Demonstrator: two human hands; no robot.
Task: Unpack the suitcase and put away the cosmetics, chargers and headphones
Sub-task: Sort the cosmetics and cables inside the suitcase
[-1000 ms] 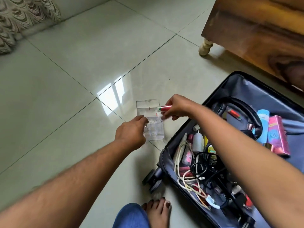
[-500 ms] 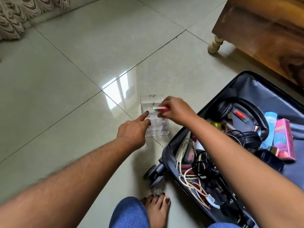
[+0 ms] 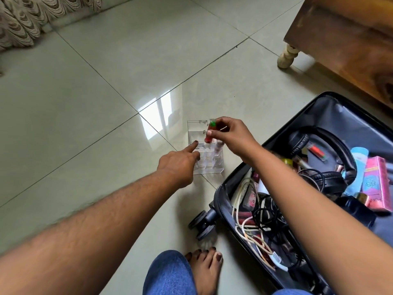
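- On the pale tiled floor [image 3: 106, 81] in front of you stands a clear acrylic organiser [image 3: 205, 155], divided into small cells, just beside the open suitcase [image 3: 331, 116].
- Your right hand [image 3: 230, 137] pinches a small red tube with a green top [image 3: 209, 133] between thumb and fingertips; the tube is upright, its lower end at the organiser's back row of cells. Whether it is seated in a cell, you cannot tell.
- Your left hand [image 3: 179, 165] rests at the organiser's left edge, forefinger stretched out with its tip on the top of the cells, the other fingers curled under and holding nothing.
- Inside the suitcase lie black headphones [image 3: 327, 165], a tangle of white and black cables [image 3: 255, 222], a pink box [image 3: 376, 184], a light blue bottle [image 3: 359, 158] and other small cosmetics, mixed together.
- Your bare foot [image 3: 207, 271] is on the floor near the suitcase wheel [image 3: 201, 223], beside a knee in blue denim [image 3: 170, 273].
- A wooden piece of furniture [image 3: 348, 43] with a turned pale leg stands at upper right, and patterned fabric [image 3: 32, 15] shows at upper left.
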